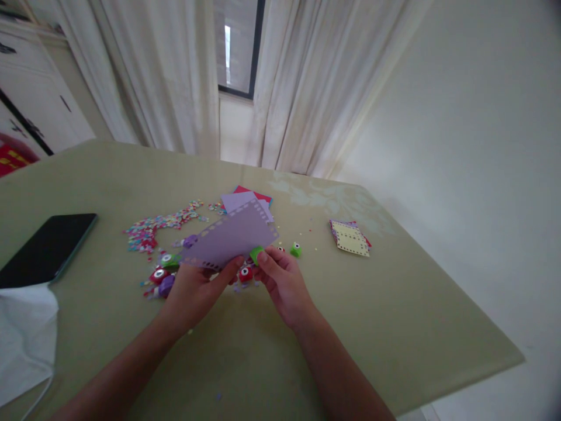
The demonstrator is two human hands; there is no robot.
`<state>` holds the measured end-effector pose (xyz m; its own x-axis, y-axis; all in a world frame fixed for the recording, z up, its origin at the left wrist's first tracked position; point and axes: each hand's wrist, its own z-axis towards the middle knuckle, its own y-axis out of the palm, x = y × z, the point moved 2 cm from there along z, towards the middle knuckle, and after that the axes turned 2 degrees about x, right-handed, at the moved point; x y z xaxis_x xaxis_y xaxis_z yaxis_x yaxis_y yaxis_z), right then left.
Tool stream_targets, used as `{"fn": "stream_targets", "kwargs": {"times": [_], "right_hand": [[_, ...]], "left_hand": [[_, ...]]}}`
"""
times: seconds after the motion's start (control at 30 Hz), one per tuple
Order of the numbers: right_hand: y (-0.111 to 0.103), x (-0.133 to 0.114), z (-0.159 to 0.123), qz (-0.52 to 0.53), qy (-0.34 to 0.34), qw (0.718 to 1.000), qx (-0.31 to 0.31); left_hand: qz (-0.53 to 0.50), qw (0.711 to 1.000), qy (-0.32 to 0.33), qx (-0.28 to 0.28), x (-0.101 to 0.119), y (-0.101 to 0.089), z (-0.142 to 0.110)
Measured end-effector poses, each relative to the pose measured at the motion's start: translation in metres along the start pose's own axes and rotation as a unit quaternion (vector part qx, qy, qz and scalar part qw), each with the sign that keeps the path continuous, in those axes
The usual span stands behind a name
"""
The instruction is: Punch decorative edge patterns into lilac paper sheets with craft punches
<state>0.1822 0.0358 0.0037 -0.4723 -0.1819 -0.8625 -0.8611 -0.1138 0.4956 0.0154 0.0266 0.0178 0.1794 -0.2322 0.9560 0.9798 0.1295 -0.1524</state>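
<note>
My left hand (204, 292) grips a purple sheet of paper (234, 234) by its near edge, thumb on top. Rows of small punched holes run along the sheet's edges. In my right hand (283, 283) is a small green craft punch (256, 254), pinched between thumb and fingers at the sheet's near right edge. Whether the paper sits in its slot I cannot tell. A red punch (245, 273) lies between my hands, and another green punch (296, 249) stands just beyond the right one. Left of my left hand are several more punches, among them a purple one (166, 286).
Colourful paper confetti (162, 225) is spread at the left, behind the punches. Coloured paper sheets (241, 200) lie behind the held one. A stack of punched cards (349, 238) is at the right. A phone (48, 245) and a white face mask (26, 339) lie far left.
</note>
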Motion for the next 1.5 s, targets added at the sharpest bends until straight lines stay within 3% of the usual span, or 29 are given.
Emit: {"fn": "stream_targets", "kwargs": {"times": [0.23, 0.37, 0.63, 1.5], "right_hand": [[-0.002, 0.002, 0.003, 0.043, 0.044, 0.998, 0.021], [-0.004, 0.001, 0.003, -0.002, 0.051, 0.998, 0.035], [-0.004, 0.002, 0.002, -0.034, 0.047, 0.997, 0.051], [-0.004, 0.007, 0.003, -0.12, 0.027, 0.991, 0.052]], "left_hand": [[-0.001, 1.0, -0.008, -0.03, 0.005, 0.0, 0.003], [0.004, 0.998, -0.017, -0.067, 0.002, 0.0, 0.005], [0.026, 0.999, -0.019, -0.038, -0.021, -0.002, 0.006], [0.039, 0.997, 0.014, -0.069, -0.013, 0.003, 0.006]]}}
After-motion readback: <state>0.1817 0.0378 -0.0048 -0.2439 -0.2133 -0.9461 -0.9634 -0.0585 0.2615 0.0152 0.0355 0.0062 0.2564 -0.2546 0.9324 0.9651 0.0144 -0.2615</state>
